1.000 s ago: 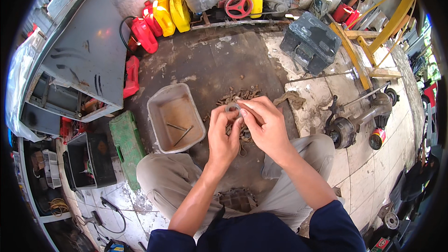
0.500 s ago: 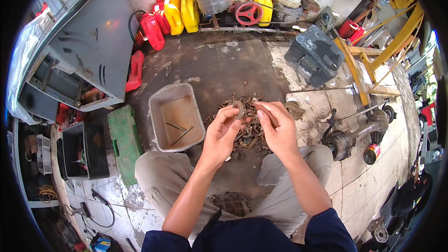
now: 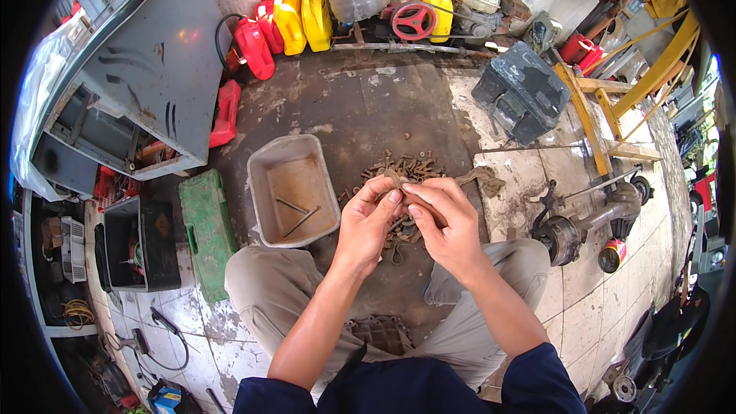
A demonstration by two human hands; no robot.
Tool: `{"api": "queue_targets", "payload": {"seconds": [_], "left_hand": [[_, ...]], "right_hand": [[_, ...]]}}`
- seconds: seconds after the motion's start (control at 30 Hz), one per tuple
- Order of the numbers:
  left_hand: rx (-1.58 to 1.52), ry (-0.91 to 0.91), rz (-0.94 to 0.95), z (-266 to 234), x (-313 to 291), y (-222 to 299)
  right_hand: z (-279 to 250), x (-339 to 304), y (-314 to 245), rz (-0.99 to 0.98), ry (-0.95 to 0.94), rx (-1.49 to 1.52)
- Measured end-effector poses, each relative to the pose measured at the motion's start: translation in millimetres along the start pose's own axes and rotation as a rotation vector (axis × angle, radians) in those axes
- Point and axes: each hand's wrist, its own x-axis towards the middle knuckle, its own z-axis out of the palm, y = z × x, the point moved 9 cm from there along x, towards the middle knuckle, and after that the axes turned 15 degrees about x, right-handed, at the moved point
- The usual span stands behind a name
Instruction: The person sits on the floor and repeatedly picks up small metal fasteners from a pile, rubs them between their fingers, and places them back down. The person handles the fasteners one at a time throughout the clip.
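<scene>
Above a pile of rusty bolts and small metal parts (image 3: 416, 164), my two hands meet between my knees. My left hand (image 3: 365, 221) is closed, pinching a small round metal ring (image 3: 392, 176) by its edge. Fingers of my right hand (image 3: 448, 224) are curled and touch the ring area. Whatever the right hand grips is mostly hidden by the fingers. To the left of the pile stands a grey plastic tub (image 3: 256, 198) with two long bolts or rods (image 3: 300, 221) lying in it.
A green case (image 3: 207, 234) and a black bin (image 3: 157, 249) lie left of the tub. A dark toolbox (image 3: 521, 92) stands far right, near a yellow frame (image 3: 586, 119). An axle-like metal assembly (image 3: 563, 238) rests on the right tiles. Red and yellow jugs (image 3: 290, 19) line the wall.
My right hand has moved left and come together with my left hand at the ring. The ring was held apart from the right hand before. The view has shifted slightly.
</scene>
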Motion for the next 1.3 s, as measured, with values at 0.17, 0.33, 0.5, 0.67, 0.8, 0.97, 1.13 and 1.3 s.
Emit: {"api": "queue_targets", "payload": {"seconds": [0.17,0.33,0.5,0.67,0.8,0.97,1.13,1.3], "left_hand": [[0.091,0.042,0.039,-1,-1,-8],[0.223,0.041,0.119,-2,3,4],[0.469,-0.022,0.14,10,-4,1],[0.55,-0.03,0.235,16,-3,9],[0.54,0.017,0.213,13,-2,9],[0.614,0.01,0.297,17,-5,13],[0.522,0.044,0.202,6,1,9],[0.639,0.019,0.317,20,-8,8]], "right_hand": [[1,-3,6,-0.004,0.018,-0.045],[-1,-2,2,-0.011,0.013,-0.103],[-6,4,2,0.017,0.018,-0.13],[-6,5,3,0.022,0.025,-0.175],[-8,5,3,0.003,0.033,-0.197],[-17,4,2,-0.024,0.154,-0.108],[-14,2,4,-0.023,0.099,-0.124],[-15,4,4,-0.007,0.095,-0.128]]}}
